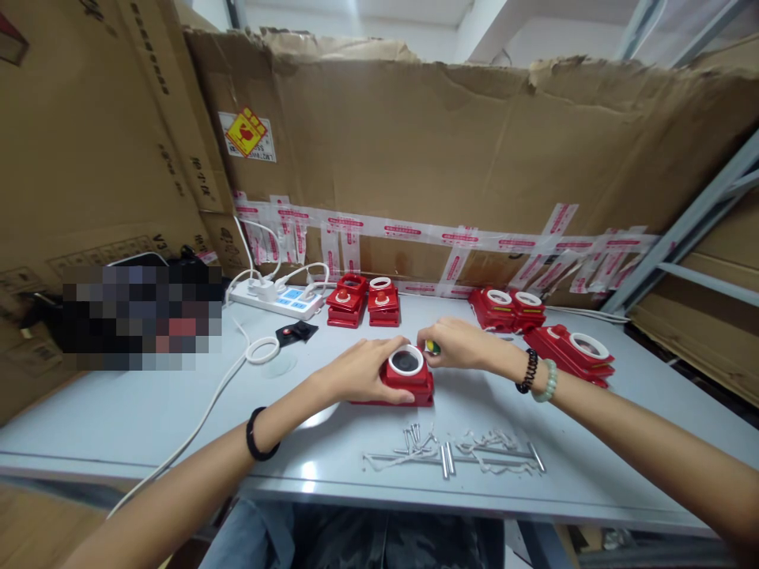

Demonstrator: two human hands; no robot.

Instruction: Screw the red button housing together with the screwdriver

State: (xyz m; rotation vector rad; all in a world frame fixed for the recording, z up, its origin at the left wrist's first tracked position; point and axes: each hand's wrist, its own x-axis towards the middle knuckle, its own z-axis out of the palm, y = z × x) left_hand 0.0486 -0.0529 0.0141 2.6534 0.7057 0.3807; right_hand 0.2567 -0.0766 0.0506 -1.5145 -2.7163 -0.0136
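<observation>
My left hand [371, 371] is wrapped round a red housing [424, 387] with a white ring [406, 360] and a dark round centre on top, holding it on the table. Part of the housing lies hidden under that hand. Right beside it, my right hand [454, 344] is closed on a tool with a yellow-and-green handle [433, 347], which looks like a screwdriver. Its tip cannot be seen. Nearer my body lie several loose screws [415, 435], short metal rods [447, 458] and crumpled white strips [492, 442].
Two red units [346, 300] stand at the back, near a white power strip [278, 299] with plugged-in cables. More red units [507, 308] sit at right, one red housing [569, 352] nearer. A black packet [296, 332] and white cable [207, 411] lie left. Cardboard [385, 158] walls the back.
</observation>
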